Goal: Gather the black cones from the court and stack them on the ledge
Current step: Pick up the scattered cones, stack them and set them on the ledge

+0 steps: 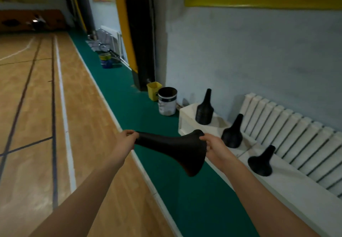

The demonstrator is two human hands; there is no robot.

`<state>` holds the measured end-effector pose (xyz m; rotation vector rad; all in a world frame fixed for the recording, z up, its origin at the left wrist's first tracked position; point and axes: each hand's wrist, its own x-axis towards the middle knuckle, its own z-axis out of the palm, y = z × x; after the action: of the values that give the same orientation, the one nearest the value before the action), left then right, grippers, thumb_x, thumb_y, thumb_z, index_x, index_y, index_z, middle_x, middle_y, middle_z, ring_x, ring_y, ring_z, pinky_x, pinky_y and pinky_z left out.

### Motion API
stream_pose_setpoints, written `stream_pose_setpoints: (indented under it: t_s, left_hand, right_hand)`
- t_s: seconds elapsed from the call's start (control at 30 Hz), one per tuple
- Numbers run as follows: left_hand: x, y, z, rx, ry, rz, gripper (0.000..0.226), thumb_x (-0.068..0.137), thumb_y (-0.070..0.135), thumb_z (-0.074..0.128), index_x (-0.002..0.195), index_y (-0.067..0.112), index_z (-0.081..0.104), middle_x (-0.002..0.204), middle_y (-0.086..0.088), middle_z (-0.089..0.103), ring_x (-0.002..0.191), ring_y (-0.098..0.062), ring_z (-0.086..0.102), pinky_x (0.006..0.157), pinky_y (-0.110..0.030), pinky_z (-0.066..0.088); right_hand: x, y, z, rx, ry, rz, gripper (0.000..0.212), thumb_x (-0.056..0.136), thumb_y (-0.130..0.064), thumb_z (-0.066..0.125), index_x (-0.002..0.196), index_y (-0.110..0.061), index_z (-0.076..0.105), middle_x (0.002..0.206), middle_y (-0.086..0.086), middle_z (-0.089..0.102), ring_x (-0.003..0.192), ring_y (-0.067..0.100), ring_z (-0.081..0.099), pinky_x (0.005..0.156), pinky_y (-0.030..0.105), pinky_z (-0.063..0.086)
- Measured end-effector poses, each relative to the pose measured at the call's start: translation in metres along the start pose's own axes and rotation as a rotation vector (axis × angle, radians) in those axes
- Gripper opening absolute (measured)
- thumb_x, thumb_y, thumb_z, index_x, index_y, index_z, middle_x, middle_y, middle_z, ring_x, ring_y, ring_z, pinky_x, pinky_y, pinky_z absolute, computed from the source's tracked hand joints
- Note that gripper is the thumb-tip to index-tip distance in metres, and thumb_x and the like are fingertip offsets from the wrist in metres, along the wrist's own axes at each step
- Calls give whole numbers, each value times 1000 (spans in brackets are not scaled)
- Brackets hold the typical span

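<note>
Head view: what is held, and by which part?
A black cone: left hand pinches its narrow tip, right hand grips its wide rim.

Left forearm (87,186), right forearm (259,190) bare to frame edge; left grip (127,141), right grip (215,149) bare.

We look from head height forward and down, close over both forearms, along the green strip (129,96) between court floor (27,98) and wall (240,51).

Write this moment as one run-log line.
held cone: sideways | left hand: pinches its tip | right hand: grips its rim | ledge: three cones standing apart
</note>
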<state>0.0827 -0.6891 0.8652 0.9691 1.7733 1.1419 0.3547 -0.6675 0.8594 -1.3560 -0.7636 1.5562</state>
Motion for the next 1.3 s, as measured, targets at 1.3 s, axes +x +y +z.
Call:
stream_pose_setpoints:
  t_s: [1.3]
  left_hand:
    - [322, 169, 457, 332, -622, 182, 26, 85, 15, 63, 108, 17, 53, 108, -13, 61, 95, -29, 61, 81, -40, 54]
  right_hand:
    - [312, -162, -261, 267, 450, 111, 32, 88, -11, 58, 119, -7, 55, 122, 17, 58, 111, 32, 55, 92, 41, 47]
